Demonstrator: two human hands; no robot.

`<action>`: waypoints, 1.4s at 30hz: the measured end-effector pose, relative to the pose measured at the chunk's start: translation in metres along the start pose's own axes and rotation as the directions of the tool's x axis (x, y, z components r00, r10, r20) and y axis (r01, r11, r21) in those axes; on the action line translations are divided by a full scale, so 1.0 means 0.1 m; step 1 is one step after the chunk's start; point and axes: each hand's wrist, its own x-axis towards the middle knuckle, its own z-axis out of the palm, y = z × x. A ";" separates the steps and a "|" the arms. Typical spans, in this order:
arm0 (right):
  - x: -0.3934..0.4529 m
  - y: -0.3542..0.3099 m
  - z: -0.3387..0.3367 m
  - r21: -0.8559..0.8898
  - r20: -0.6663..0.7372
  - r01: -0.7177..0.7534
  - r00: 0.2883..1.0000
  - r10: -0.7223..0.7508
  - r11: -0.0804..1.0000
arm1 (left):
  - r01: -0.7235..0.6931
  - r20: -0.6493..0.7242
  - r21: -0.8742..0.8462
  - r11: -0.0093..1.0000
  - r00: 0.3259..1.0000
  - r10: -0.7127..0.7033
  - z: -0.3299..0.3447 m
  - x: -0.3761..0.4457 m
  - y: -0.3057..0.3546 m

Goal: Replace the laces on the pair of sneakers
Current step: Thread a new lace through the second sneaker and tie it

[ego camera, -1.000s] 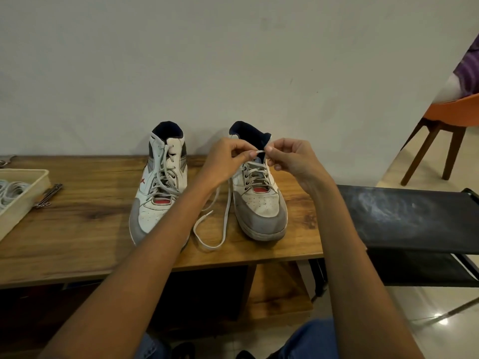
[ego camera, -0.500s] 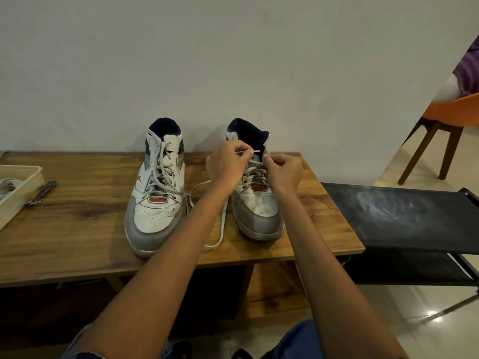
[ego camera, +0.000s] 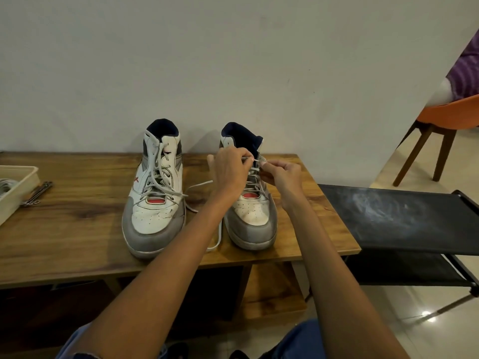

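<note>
A pale wall (ego camera: 233,60) fills the back of the view, and against it runs a long wooden table (ego camera: 77,229), grain showing, with a lower shelf (ego camera: 272,294) underneath. Off to the right sits a black fabric rack (ego camera: 401,218), and beyond that an orange chair (ego camera: 451,112) on dark wooden legs, on pale floor tiles (ego camera: 414,340). Now to the action: two high-top sneakers stand side by side on the table, toes toward the camera, heels close to the wall. The left sneaker (ego camera: 155,198) is laced up to the upper eyelets, white and grey with a red tab. The right sneaker (ego camera: 252,221) is where both hands are busy. The left hand (ego camera: 230,172) comes in over the gap between the shoes, fingers curled, pinching the lace (ego camera: 216,237) at the top eyelets. The right hand (ego camera: 283,174) is right beside it, fingers curled too, thumb and forefinger nipping the lace tip at the sneaker's upper right side. The fingertips of the two hands almost meet there. The loose run of that lace trails down off the left hand, loops onto the table between the two shoes and curls near the front edge. At far left, a cream tray (ego camera: 15,187) holds what look like coiled laces, and a small metal tool (ego camera: 37,193) lies just beside it.
</note>
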 end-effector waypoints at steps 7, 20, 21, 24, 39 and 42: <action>0.00 -0.02 -0.02 -0.015 0.033 -0.007 0.999 0.007 1.000 | -0.014 0.016 0.036 0.999 1.000 0.013 -0.02 -0.01 0.00; 0.03 -0.01 -0.02 -0.050 0.062 0.022 0.998 -0.019 0.999 | -0.041 0.041 0.078 0.996 0.998 0.038 -0.01 -0.07 0.03; 0.03 -0.01 -0.03 -0.058 0.072 0.030 0.997 -0.025 0.998 | -0.054 0.043 0.095 0.994 0.998 0.050 0.00 -0.08 0.04; 0.05 0.01 -0.08 -0.066 0.143 0.047 0.989 -0.037 0.997 | -0.070 0.042 0.112 0.991 0.997 0.066 0.00 -0.10 0.04; 0.07 0.09 -0.02 -0.007 0.142 -0.057 0.988 0.057 0.998 | 0.055 0.013 -0.385 0.921 0.998 -0.054 -0.19 0.14 -0.12; 0.10 0.06 -0.08 -0.070 0.083 -0.049 0.995 0.055 0.996 | -0.040 -0.034 -0.180 0.983 0.999 0.035 -0.21 0.12 -0.18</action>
